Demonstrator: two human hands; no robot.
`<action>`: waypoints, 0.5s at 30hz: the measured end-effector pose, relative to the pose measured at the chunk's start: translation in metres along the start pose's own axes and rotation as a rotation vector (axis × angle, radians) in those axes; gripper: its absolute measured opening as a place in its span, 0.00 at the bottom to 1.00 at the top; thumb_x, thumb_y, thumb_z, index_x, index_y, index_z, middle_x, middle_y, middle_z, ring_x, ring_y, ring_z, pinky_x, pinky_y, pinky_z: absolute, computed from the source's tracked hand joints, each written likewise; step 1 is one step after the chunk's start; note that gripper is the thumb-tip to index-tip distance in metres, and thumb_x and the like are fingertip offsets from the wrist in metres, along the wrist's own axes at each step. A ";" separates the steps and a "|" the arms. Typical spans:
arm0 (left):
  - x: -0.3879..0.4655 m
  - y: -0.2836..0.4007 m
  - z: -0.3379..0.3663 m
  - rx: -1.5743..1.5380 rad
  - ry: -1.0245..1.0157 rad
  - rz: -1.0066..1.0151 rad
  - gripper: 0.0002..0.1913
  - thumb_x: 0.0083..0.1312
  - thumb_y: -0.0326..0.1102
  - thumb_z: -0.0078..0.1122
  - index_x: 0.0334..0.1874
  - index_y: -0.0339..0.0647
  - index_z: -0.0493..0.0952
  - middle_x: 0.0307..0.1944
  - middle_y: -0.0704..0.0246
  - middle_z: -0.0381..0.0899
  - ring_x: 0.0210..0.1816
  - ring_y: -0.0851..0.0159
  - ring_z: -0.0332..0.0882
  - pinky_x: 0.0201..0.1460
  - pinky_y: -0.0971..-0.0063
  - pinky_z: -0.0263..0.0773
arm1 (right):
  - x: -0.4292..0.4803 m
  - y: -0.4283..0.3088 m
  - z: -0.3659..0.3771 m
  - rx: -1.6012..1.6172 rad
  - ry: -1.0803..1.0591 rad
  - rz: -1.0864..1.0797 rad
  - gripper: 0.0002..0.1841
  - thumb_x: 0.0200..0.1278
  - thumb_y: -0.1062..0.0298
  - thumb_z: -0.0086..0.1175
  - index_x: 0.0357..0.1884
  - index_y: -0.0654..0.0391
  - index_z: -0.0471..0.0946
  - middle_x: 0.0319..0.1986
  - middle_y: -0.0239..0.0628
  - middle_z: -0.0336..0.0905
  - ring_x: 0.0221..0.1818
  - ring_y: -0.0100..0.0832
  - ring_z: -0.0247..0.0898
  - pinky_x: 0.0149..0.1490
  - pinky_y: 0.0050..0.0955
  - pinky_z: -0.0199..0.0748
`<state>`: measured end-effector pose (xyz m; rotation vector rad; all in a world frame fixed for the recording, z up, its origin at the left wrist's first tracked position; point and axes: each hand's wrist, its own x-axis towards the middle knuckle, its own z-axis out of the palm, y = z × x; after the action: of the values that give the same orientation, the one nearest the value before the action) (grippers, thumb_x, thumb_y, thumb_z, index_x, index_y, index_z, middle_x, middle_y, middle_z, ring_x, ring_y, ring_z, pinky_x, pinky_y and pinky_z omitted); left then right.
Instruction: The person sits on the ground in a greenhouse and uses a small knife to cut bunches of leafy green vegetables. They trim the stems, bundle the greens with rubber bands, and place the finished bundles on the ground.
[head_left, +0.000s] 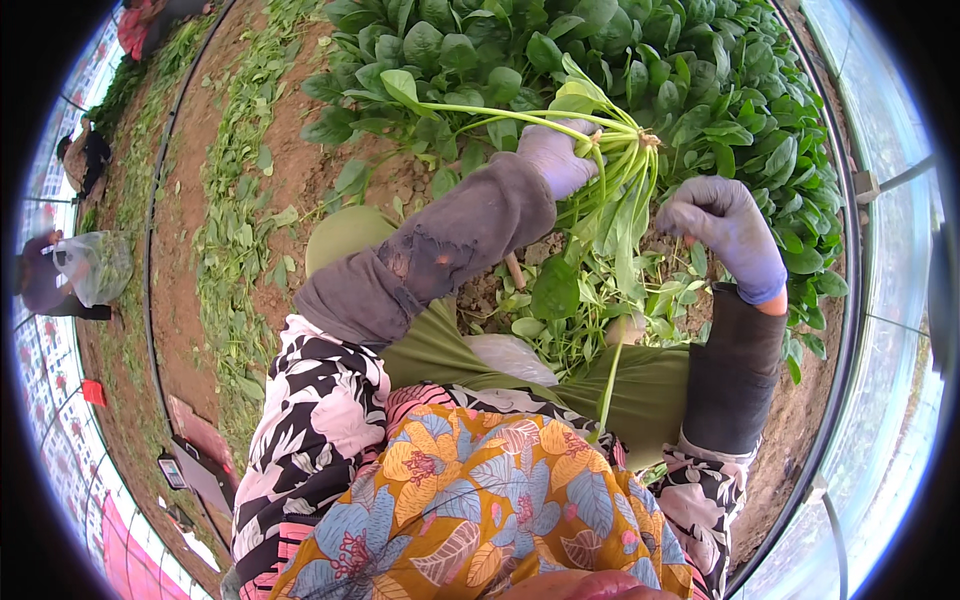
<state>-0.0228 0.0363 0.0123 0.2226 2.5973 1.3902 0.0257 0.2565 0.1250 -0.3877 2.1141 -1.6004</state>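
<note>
My left hand (559, 159), in a thin pale purple glove, grips a bunch of spinach plants (611, 176). Their pinkish root ends point right, and long green stems and leaves hang below the fist. To the right of the bunch, apart from it, my right hand (721, 229) wears a similar glove. Its fingers are curled in, with nothing visible in them, and one fingertip looks bare. A single stem (613, 379) shows over my lap. Beneath the bunch, loose leaves and stems (592, 300) lie heaped between my knees.
Dense growing spinach (720, 97) stands ahead and right. A wooden handle (515, 271) sticks up by the heap, near clear plastic (514, 357). Black pipes (152, 202) flank the bed. Film walling (892, 247) rises at right. Leftward, a person (43, 274) is beside a clear bag (96, 262).
</note>
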 end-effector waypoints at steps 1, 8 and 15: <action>0.000 -0.001 0.000 -0.001 0.000 0.003 0.20 0.59 0.33 0.68 0.54 0.40 0.77 0.44 0.62 0.81 0.45 0.63 0.79 0.50 0.70 0.74 | 0.004 0.010 0.003 -0.122 0.207 0.019 0.08 0.59 0.68 0.66 0.31 0.63 0.82 0.22 0.24 0.76 0.25 0.13 0.65 0.31 0.17 0.65; -0.005 0.008 0.010 0.104 0.085 0.173 0.22 0.56 0.32 0.69 0.55 0.46 0.78 0.45 0.60 0.80 0.46 0.55 0.79 0.51 0.67 0.74 | 0.026 0.041 0.025 -0.563 0.639 -0.083 0.13 0.52 0.61 0.71 0.30 0.60 0.81 0.17 0.30 0.75 0.19 0.21 0.67 0.27 0.24 0.67; -0.015 0.018 0.010 0.105 0.146 0.154 0.20 0.54 0.34 0.66 0.51 0.47 0.81 0.44 0.58 0.82 0.48 0.50 0.79 0.54 0.61 0.72 | 0.037 0.051 0.029 -0.392 0.761 -0.044 0.14 0.51 0.59 0.72 0.33 0.58 0.85 0.21 0.31 0.81 0.21 0.21 0.73 0.30 0.22 0.72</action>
<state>-0.0055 0.0512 0.0234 0.3560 2.8302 1.3668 0.0121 0.2291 0.0626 0.0898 3.0212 -1.4928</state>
